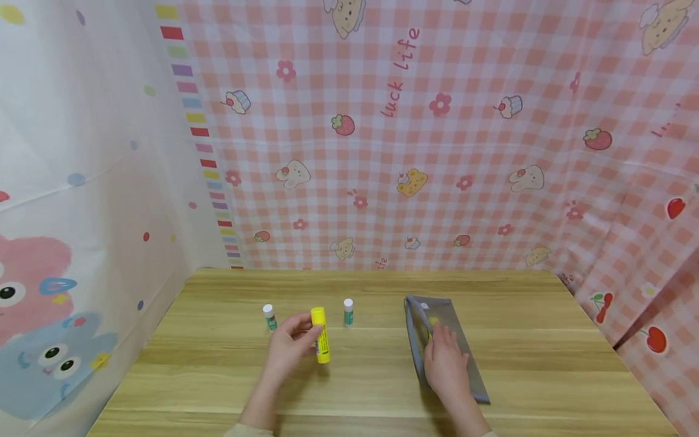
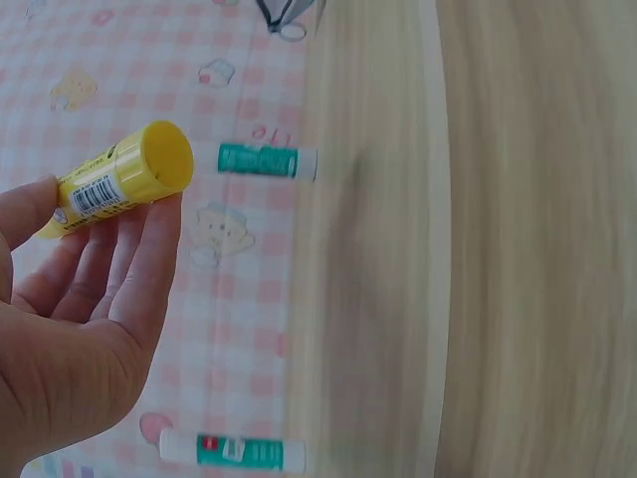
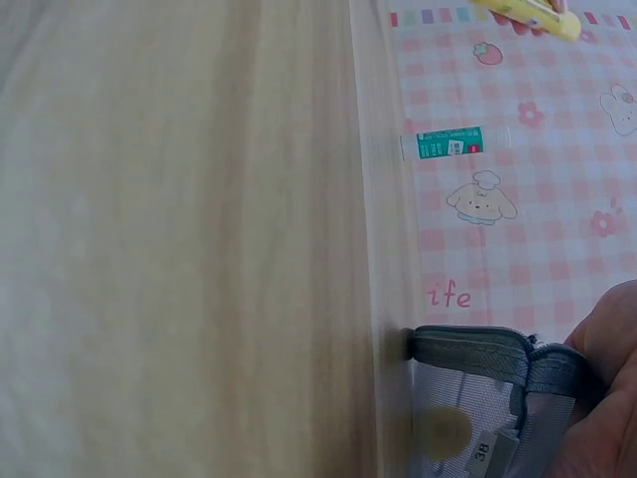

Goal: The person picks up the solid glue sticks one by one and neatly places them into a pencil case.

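My left hand (image 1: 289, 346) pinches a yellow glue stick (image 1: 321, 335) between thumb and fingers, holding it upright above the table. In the left wrist view, the glue stick (image 2: 124, 174) shows a barcode on its side. At the right, my right hand (image 1: 448, 361) grips the zippered edge of a grey mesh pouch (image 1: 461, 340), whose mouth gapes on its left side. A blurred yellow round thing (image 3: 443, 432) shows through the mesh, along with a small tag marked 38. The right fingertips are partly hidden by the pouch.
Two smaller glue sticks with green labels and white caps stand upright: one (image 1: 270, 317) just behind the left hand, the other (image 1: 349, 312) farther right, between the hands. The wooden table (image 1: 524, 340) ends at a checked pink cloth (image 1: 377, 152) behind.
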Action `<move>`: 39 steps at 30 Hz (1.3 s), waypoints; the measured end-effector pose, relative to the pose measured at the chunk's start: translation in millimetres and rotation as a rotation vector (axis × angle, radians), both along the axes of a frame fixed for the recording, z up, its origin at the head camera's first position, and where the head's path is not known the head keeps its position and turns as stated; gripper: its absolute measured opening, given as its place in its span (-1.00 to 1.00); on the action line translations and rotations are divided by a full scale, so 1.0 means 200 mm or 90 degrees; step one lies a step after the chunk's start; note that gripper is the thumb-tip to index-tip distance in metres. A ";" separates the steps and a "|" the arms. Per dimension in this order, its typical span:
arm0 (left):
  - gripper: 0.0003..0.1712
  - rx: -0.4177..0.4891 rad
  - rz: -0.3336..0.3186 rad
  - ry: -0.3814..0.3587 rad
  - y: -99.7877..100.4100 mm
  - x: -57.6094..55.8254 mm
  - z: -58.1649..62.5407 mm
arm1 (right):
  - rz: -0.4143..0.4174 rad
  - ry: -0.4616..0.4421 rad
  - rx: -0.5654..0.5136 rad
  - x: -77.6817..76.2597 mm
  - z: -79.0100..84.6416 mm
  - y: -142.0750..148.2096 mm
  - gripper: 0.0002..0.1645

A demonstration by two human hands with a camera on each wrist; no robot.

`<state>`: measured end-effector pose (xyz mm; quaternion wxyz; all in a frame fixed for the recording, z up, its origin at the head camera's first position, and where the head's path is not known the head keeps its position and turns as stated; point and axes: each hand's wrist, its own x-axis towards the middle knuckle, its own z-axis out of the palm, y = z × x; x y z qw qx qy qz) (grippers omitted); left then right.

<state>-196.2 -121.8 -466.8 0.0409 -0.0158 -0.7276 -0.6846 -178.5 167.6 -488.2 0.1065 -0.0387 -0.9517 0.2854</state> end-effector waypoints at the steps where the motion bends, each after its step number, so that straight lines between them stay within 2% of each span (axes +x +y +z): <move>1: -0.64 0.000 -0.003 -0.003 0.01 0.00 0.00 | 0.000 0.002 -0.001 0.00 0.00 0.00 -0.49; 13: -0.57 -0.013 -0.072 0.012 0.19 0.00 -0.04 | -0.006 0.002 -0.014 0.00 0.00 0.00 -0.49; 21: -0.58 -0.020 -0.115 -0.007 0.31 -0.01 -0.07 | -0.009 0.025 -0.018 0.00 -0.02 0.00 -0.50; 28: -0.58 -0.028 -0.102 -0.014 0.42 -0.01 -0.08 | -0.004 0.037 -0.024 0.00 -0.02 0.00 -0.51; 34: -0.62 0.009 -0.092 -0.062 0.51 -0.02 -0.10 | -0.005 0.051 -0.019 0.01 -0.02 -0.01 -0.53; 39: -0.62 0.033 -0.063 -0.101 0.58 -0.03 -0.10 | -0.005 0.025 -0.021 0.01 0.00 -0.01 -0.50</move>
